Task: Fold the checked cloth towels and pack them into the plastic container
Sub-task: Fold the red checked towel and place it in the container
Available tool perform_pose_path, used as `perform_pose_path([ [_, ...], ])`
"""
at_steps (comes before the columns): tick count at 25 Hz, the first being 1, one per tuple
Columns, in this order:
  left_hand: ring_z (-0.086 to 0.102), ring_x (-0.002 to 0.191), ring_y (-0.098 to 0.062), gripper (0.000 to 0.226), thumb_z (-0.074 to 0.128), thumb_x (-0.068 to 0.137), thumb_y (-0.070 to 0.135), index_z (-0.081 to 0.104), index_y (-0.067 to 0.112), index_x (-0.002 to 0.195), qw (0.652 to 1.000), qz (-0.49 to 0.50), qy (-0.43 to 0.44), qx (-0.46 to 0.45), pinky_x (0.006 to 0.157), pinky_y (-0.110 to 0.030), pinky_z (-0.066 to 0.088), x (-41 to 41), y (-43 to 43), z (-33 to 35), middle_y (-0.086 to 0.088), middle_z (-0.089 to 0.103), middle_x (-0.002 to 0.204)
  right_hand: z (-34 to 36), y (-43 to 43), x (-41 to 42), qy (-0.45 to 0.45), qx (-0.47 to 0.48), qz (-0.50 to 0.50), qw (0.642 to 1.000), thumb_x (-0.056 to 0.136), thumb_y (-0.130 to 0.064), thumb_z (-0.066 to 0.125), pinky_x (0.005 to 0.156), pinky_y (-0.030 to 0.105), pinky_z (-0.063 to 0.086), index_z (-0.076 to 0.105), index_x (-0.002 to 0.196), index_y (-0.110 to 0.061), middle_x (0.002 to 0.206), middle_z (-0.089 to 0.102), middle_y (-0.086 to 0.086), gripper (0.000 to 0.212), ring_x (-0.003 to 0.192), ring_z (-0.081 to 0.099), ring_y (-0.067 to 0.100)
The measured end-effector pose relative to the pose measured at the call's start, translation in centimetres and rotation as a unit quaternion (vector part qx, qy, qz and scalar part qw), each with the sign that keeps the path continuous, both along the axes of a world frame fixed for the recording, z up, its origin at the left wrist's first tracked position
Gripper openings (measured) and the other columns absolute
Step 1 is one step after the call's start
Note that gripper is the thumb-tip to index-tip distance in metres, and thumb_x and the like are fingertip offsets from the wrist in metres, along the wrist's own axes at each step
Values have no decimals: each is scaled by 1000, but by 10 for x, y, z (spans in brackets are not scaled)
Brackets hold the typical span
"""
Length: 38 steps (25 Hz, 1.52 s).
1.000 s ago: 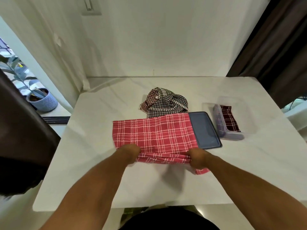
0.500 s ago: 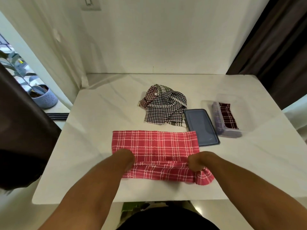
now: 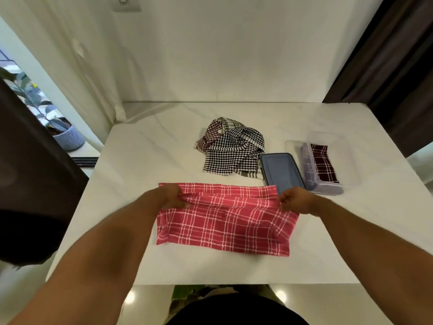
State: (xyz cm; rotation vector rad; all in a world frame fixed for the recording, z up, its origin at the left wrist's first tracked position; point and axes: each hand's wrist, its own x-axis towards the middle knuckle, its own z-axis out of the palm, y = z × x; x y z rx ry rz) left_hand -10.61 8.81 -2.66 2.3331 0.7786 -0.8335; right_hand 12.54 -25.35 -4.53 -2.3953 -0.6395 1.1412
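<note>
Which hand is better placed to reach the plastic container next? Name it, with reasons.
Right, probably. The right hand pinches the red towel at the end beside the lid and container; the left hand holds the far end.

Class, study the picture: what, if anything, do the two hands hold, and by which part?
Both grip the red checked towel: the left hand the left end of its folded-over top edge, the right hand the right end.

Both my bare forearms stretch forward, converging slightly, wrists low. My left grip (image 3: 174, 197) and right grip (image 3: 295, 201), well apart, each pinch one end of the red checked towel (image 3: 222, 227) at its folded layer, fingers curled, knuckles up.
</note>
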Motion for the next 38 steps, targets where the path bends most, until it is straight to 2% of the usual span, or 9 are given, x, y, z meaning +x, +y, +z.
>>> perform_pose_path([
  [4, 62, 85, -23, 11, 65, 89, 19, 67, 12, 97, 993, 11, -26, 118, 71, -29, 46, 5, 18, -9, -8, 71, 101, -15, 9, 10, -112, 63, -78, 989, 86, -7, 72, 63, 22, 52, 71, 94, -11, 76, 68, -2, 8, 75, 68, 19],
  [8, 62, 80, -24, 11, 57, 90, 21, 66, 15, 95, 977, 127, -72, 154, 71, -32, 51, 2, 28, -25, -7, 68, 94, -35, 18, 14, -173, 65, -82, 979, 86, -3, 63, 79, 37, 58, 68, 97, -20, 85, 70, -3, 20, 81, 67, 17],
  [12, 59, 74, -26, 11, 54, 89, 17, 65, 14, 89, 961, 184, -85, 185, 68, -32, 49, 5, 29, -37, -8, 65, 88, -39, 28, 17, -217, 72, -72, 971, 88, -7, 63, 78, 38, 59, 67, 105, -20, 94, 71, -1, 21, 83, 67, 19],
  [20, 59, 75, -27, 16, 48, 91, 12, 63, 11, 92, 951, 246, -81, 169, 67, -32, 49, 8, 35, -57, -12, 67, 94, -44, 46, 30, -291, 21, 8, 957, 89, -8, 59, 71, 34, 53, 64, 101, -20, 99, 64, 2, 17, 81, 61, 23],
  [23, 60, 83, -28, 21, 48, 93, 14, 63, 9, 107, 950, 270, -92, 129, 72, -33, 48, 5, 35, -65, -13, 68, 104, -43, 53, 30, -309, 33, 13, 950, 91, -14, 60, 80, 37, 52, 65, 111, -17, 107, 64, 3, 21, 95, 62, 27],
  [26, 61, 95, -29, 28, 56, 93, 20, 58, 9, 118, 937, 313, -133, 75, 79, -35, 49, -4, 36, -72, -13, 67, 112, -41, 70, 19, -382, 80, 66, 918, 92, -21, 62, 89, 42, 49, 66, 116, -15, 113, 64, 4, 26, 106, 58, 27],
  [29, 64, 102, -30, 43, 68, 90, 34, 56, 10, 123, 916, 364, -161, 52, 88, -40, 52, -17, 35, -73, -10, 68, 112, -34, 113, -18, -346, 126, 169, 914, 95, -26, 59, 92, 37, 48, 63, 121, -19, 118, 60, -2, 28, 110, 54, 18],
  [33, 66, 88, -23, 39, 70, 84, 50, 54, 19, 100, 921, 356, -157, 33, 80, -40, 56, -43, 27, -70, 0, 67, 92, -33, 170, -87, -214, 143, 297, 920, 102, -32, 44, 92, 32, 50, 58, 126, -23, 117, 61, -5, 29, 104, 55, 12],
  [38, 66, 73, -16, 49, 76, 67, 66, 51, 26, 76, 942, 305, -141, 12, 65, -31, 52, -80, 4, -62, 6, 66, 75, -42, 209, -155, -102, 133, 352, 921, 95, -22, 55, 74, 35, 59, 64, 96, -24, 88, 65, -8, 9, 77, 62, 11],
])
